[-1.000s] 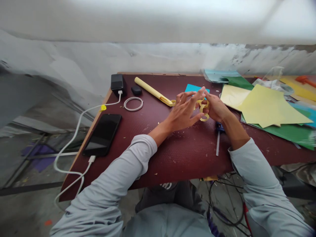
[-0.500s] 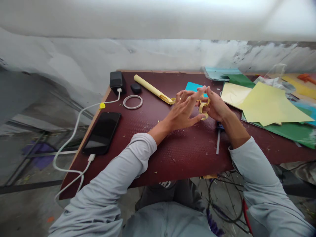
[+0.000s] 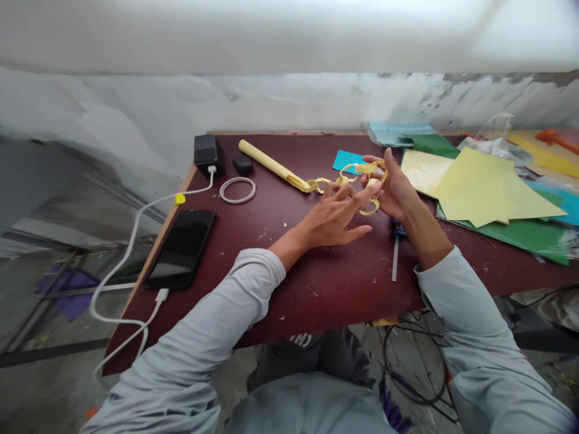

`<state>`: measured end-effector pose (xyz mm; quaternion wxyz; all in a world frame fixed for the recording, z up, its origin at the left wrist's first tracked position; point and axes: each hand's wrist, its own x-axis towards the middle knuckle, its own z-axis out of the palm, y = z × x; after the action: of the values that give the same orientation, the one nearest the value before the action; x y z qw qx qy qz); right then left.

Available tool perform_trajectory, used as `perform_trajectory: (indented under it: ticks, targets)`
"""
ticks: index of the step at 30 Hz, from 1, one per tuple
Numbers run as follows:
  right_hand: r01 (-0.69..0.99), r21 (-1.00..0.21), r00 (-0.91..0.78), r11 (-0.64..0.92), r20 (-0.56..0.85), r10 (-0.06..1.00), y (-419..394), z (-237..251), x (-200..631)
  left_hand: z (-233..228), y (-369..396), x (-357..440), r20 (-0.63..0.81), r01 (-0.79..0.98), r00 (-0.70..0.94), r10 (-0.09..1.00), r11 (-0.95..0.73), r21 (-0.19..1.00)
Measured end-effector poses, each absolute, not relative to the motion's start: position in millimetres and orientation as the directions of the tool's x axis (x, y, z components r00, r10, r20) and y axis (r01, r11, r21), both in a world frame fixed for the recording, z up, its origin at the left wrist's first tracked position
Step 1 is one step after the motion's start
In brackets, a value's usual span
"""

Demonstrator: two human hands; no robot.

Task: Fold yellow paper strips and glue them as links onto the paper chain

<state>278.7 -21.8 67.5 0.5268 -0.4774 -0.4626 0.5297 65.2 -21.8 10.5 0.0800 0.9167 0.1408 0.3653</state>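
- Right hand (image 3: 398, 193) fingers curled around a chain of pale yellow paper loops (image 3: 368, 181); thumb and fingertips pinch its end links, held just above the table (image 3: 325, 283).
- Left hand (image 3: 337, 211) fingers spread and loosely splayed; the fingertips touch the same loops from the near side, not closed on them.
- Paper loops: thin, matte strips bent into small rings, linked in a row. The chain trails away from the fingers toward the far left, ending at a rolled yellow paper tube (image 3: 266, 163) that lies flat and slanted on the table.
- Just beyond the fingers: a cyan card corner (image 3: 346, 160), flat.
- Just under the right wrist: a thin pen-like tool (image 3: 395, 256) with a dark blue grip and pale shaft, lying flat.
- Table surface: dark red, finely dimpled texture, dotted with small pale paper scraps near the hands.
- Right of the fingers: a loose overlapping pile of coloured sheets (image 3: 484, 190), yellow on top, green and blue beneath.
- Well left of the fingers: a coiled white cable ring (image 3: 237, 190), a small dark oval case (image 3: 243, 164), a black boxy charger (image 3: 205, 150), and a glossy black phone (image 3: 181, 248) with a white cable plugged in.
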Motion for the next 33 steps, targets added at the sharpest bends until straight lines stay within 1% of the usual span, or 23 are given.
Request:
perform_trajectory:
  ticks: [2, 5, 9, 11, 13, 14, 16, 18, 20, 22, 23, 25, 27, 28, 30, 33]
  targets:
    - [-0.134, -0.991, 0.002, -0.023, -0.023, 1.0, -20.7, 67.2, 279.9, 8.0, -21.9, 66.4, 0.615, 0.202, 0.721, 0.318, -0.946, 0.252]
    - [-0.13, -0.991, -0.001, -0.025, -0.025, 1.0, -20.8, 67.4, 280.6, 6.5, -18.4, 66.3, 0.61, 0.21, 0.722, 0.326, -0.944, 0.256]
    - [-0.116, -0.992, 0.053, 0.048, 0.042, 0.998, -20.4, 66.7, 280.9, 15.8, -7.8, 53.3, 0.614, 0.24, 0.706, 0.353, -0.935, 0.261]
    - [-0.099, -0.99, 0.106, 0.103, 0.093, 0.99, -19.2, 65.5, 281.1, 21.5, -1.2, 41.3, 0.555, 0.331, 0.735, 0.39, -0.92, 0.209]
    - [-0.081, -0.985, 0.151, 0.155, 0.142, 0.978, -18.5, 64.5, 280.8, 22.9, 5.1, 29.3, 0.486, 0.452, 0.741, 0.464, -0.879, 0.15]
    - [-0.075, -0.981, 0.162, 0.18, 0.167, 0.973, -18.9, 64.2, 280.3, 21.3, 8.1, 24.6, 0.463, 0.496, 0.732, 0.5, -0.857, 0.141]
    - [-0.067, -0.972, 0.153, 0.226, 0.214, 0.965, -21.2, 63.9, 278.1, 14.1, 14.7, 19.2, 0.432, 0.522, 0.731, 0.527, -0.841, 0.142]
    - [-0.057, -0.964, 0.1, 0.261, 0.255, 0.962, -25.2, 62.8, 274.5, 4.1, 23.8, 19.9, 0.428, 0.56, 0.705, 0.566, -0.814, 0.155]
    - [0.006, -0.957, 0.013, 0.29, 0.29, 0.957, -28.6, 59.2, 270.8, -5.2, 37.6, 24.4, 0.434, 0.621, 0.64, 0.634, -0.76, 0.194]
    - [0.152, -0.929, -0.087, 0.338, 0.328, 0.941, -29.6, 52.9, 268.2, -11.9, 56.8, 29.4, 0.446, 0.661, 0.576, 0.685, -0.712, 0.239]
    - [0.247, -0.893, -0.146, 0.377, 0.35, 0.925, -29.0, 49.0, 267.9, -14.2, 67.8, 31.3, 0.455, 0.672, 0.557, 0.695, -0.699, 0.244]
    - [0.413, -0.779, -0.274, 0.471, 0.387, 0.88, -26.6, 41.6, 269.1, -17.3, 89.3, 33.3, 0.458, 0.695, 0.531, 0.713, -0.676, 0.246]
    - [0.504, -0.672, -0.371, 0.543, 0.399, 0.838, -24.4, 36.8, 272.3, -18.9, 105.7, 33.6, 0.455, 0.731, 0.472, 0.755, -0.623, 0.277]
    - [0.528, -0.638, -0.395, 0.56, 0.399, 0.828, -24.0, 36.1, 274.0, -19.0, 110.7, 33.5, 0.453, 0.745, 0.449, 0.77, -0.603, 0.286]
    - [0.56, -0.607, -0.389, 0.564, 0.408, 0.826, -24.7, 37.8, 276.8, -17.7, 113.4, 33.8, 0.48, 0.759, 0.409, 0.776, -0.581, 0.293]
    - [0.566, -0.617, -0.337, 0.547, 0.432, 0.836, -28.3, 45.2, 277.6, -11.4, 103.5, 36.5, 0.549, 0.756, 0.38, 0.745, -0.592, 0.28]
